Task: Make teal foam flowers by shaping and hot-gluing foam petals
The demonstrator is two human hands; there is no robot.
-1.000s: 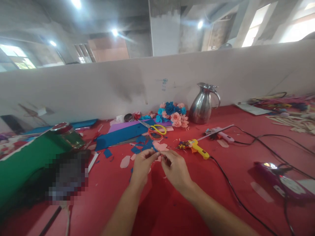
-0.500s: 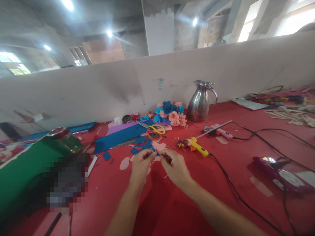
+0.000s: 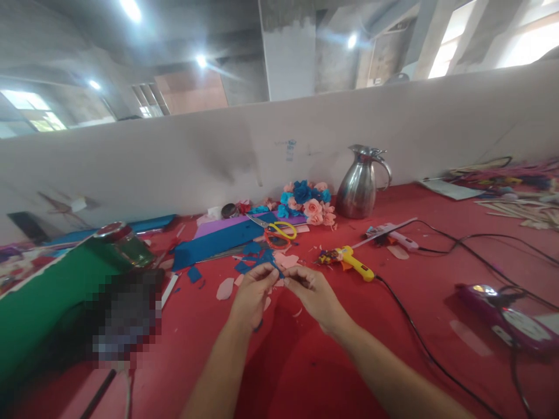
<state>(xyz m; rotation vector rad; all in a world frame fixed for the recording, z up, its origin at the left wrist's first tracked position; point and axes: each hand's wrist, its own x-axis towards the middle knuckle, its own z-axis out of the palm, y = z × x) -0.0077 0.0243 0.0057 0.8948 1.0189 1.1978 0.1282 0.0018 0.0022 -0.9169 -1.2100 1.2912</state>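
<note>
My left hand and my right hand meet over the middle of the red table, fingertips almost touching. Both pinch a small blue paper piece, mostly covered by the fingers. Just beyond them lie blue paper scraps and pink paper petals; another pink petal rests left of my left hand. Scissors with yellow and orange handles lie behind the scraps, partly on a blue paper strip. A yellow glue gun is to the right of my right hand.
A bunch of pink and blue paper flowers and a steel jug stand by the white partition. A pink glue gun, black cords and a purple power strip occupy the right. A glass jar is left.
The view has shifted slightly, so the table things appear a little further right and lower. My hands stay together, with more blue paper showing between the fingertips.
</note>
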